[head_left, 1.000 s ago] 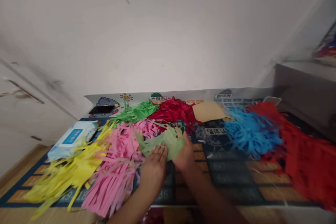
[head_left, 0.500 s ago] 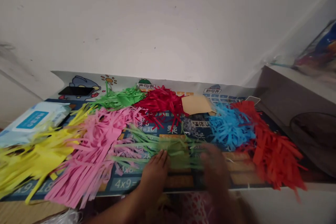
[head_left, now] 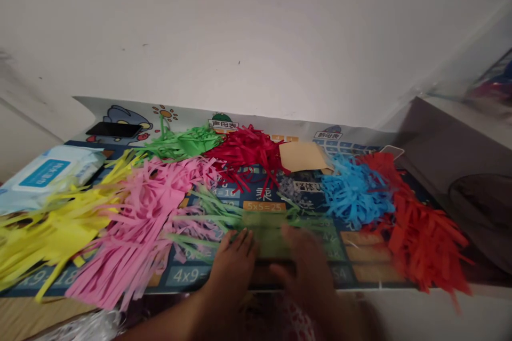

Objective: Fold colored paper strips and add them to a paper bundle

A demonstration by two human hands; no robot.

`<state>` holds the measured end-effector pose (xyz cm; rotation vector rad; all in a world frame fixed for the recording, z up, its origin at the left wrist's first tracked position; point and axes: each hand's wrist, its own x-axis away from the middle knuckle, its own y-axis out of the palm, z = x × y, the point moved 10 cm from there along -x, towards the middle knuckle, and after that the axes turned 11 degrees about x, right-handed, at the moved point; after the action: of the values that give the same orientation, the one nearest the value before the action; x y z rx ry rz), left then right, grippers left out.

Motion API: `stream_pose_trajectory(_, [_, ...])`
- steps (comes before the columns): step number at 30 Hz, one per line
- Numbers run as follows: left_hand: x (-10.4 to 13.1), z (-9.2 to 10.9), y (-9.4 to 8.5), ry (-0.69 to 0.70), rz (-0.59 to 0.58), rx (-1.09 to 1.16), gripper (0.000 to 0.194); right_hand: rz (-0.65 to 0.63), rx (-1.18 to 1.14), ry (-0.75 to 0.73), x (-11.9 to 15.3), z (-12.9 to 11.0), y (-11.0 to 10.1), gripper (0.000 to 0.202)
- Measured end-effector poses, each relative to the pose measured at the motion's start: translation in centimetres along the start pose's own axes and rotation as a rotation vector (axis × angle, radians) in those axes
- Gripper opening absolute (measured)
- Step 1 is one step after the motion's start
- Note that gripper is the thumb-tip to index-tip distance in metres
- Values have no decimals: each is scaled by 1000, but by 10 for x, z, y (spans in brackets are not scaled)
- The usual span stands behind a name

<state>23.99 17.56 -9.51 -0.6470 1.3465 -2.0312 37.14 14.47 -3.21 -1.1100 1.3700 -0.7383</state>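
Both forearms [head_left: 180,311] are bare, L hand [head_left: 234,269] w/ slim fingers [head_left: 242,241], R hand [head_left: 307,266] blurred

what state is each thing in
light green paper: fringed, spread
yellow paper: fringed
pink paper: fringed
green paper: fringed
dark red paper: fringed
blue paper: fringed
red paper: fringed
tan paper: unfringed
phone: screen dark
wipes pack: closed
left hand: open, palm down
right hand: open, blurred

Pale blue packet [head_left: 52,173], black phone [head_left: 114,129], printed cartoon sun [head_left: 165,113], white wall [head_left: 256,37]
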Motion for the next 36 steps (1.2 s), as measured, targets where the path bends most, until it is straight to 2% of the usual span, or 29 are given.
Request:
stream_pose_trajectory(1, [0, 1, -1, 5, 4, 20, 37, -118, -67, -125, -1, -21, 16, 54])
stream_pose_trajectory(2, [0, 0, -3, 9, 11, 42, 35, -217, -114, -184, -1, -33, 31, 50])
stream_pose_trajectory(4, [1, -6, -11, 5, 41, 95, 29, -312, -151, -135, -5, -30, 52, 39])
stream_pose_trajectory(6, [2, -17, -22, -8, 91, 156, 25, -317, -174, -47, -9, -12, 60, 30])
stream_pose_trajectory(9, [0, -40, -43, -46, 191, 264, 18, -276, -203, 69, -17, 14, 60, 26])
stream_pose_trajectory(12, [-10, -57, -54, -109, 225, 357, 15, -268, -184, 196, -29, 28, 60, 29])
stream_pose_trajectory(16, [-26, -67, -56, -237, 187, 232, 25, -269, -15, 249, -47, 29, 63, 20])
stream_pose_trajectory(19, [-34, -67, -58, -281, 175, 173, 22, -258, 64, 234, -55, 27, 65, 17])
stream_pose_trajectory(25, [-43, -75, -54, -319, 110, 131, 19, -245, 17, 198, -55, 27, 68, 19])
stream_pose_trajectory(36, [-48, -81, -46, -350, 48, 160, 17, -273, -18, 226, -56, 32, 71, 17])
